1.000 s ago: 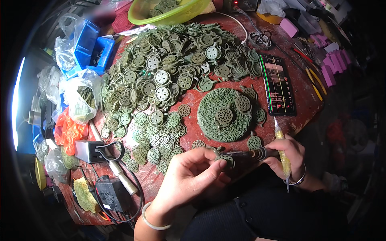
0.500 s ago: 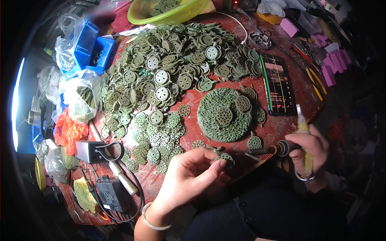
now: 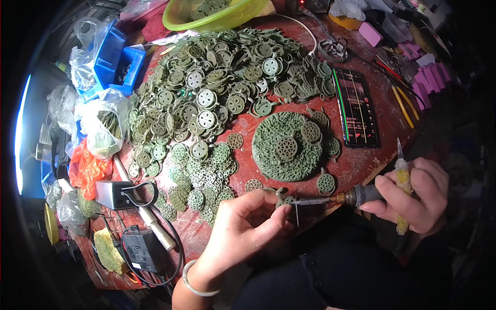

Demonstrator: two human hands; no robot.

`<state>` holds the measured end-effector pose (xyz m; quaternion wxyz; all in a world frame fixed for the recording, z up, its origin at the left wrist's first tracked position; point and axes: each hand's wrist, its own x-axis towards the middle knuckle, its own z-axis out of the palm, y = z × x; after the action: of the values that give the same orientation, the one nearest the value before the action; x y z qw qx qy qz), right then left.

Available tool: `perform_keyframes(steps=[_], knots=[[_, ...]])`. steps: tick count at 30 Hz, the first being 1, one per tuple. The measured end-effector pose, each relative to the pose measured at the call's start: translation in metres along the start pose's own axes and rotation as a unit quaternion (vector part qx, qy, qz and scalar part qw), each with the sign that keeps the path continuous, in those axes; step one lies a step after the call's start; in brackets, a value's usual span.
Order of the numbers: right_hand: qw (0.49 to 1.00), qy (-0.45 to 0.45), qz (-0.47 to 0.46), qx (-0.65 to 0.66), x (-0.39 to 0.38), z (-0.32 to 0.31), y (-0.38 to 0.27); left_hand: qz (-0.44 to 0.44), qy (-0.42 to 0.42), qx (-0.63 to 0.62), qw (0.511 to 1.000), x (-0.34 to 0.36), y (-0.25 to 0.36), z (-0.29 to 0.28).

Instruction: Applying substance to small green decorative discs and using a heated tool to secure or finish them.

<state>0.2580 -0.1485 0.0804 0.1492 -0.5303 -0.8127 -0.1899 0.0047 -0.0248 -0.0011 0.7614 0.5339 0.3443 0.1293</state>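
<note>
Between the thumb and fingers of my left hand (image 3: 243,225) is a small green round metal pendant, seen nearly edge-on and mostly covered by the fingertips. My right hand (image 3: 418,199) grips a soldering iron (image 3: 366,195) with a dark handle, and a pointed tool wrapped in yellow (image 3: 403,191) sits between the same fingers, tip upward. The iron's tip reaches the pendant's edge; whether it touches, I cannot tell. A thin bright upright line crosses at the tip. Just beyond, a round green textured pad (image 3: 271,168) bears openwork discs, one a brown disc (image 3: 285,149).
A large heap of green pendants (image 3: 206,98) covers the red table, with loose openwork discs (image 3: 206,178) nearer me. A phone (image 3: 355,108) lies right of the pad, near yellow-handled pliers (image 3: 403,107). Left are a blue bin (image 3: 106,64), a black box (image 3: 142,249) with cables and a sponge (image 3: 109,250).
My right hand has shifted right and turned, bringing the iron's tip up to the pendant and the yellow tool's tip into view. The pendant in my left hand has tilted toward edge-on.
</note>
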Motion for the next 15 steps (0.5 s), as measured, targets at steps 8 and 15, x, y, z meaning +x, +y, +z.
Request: perform_keyframes(steps=[8, 15], knots=[[1.000, -0.007, 0.016, -0.004, -0.0065, 0.0029, -0.0025, -0.007, 0.011, -0.006, 1.000, 0.0003, 0.0024, 0.0028], [1.000, -0.022, 0.004, 0.010, -0.0041, 0.0021, -0.0017, 0.000, 0.000, 0.016, 1.000, -0.0003, 0.0035, 0.0021]])
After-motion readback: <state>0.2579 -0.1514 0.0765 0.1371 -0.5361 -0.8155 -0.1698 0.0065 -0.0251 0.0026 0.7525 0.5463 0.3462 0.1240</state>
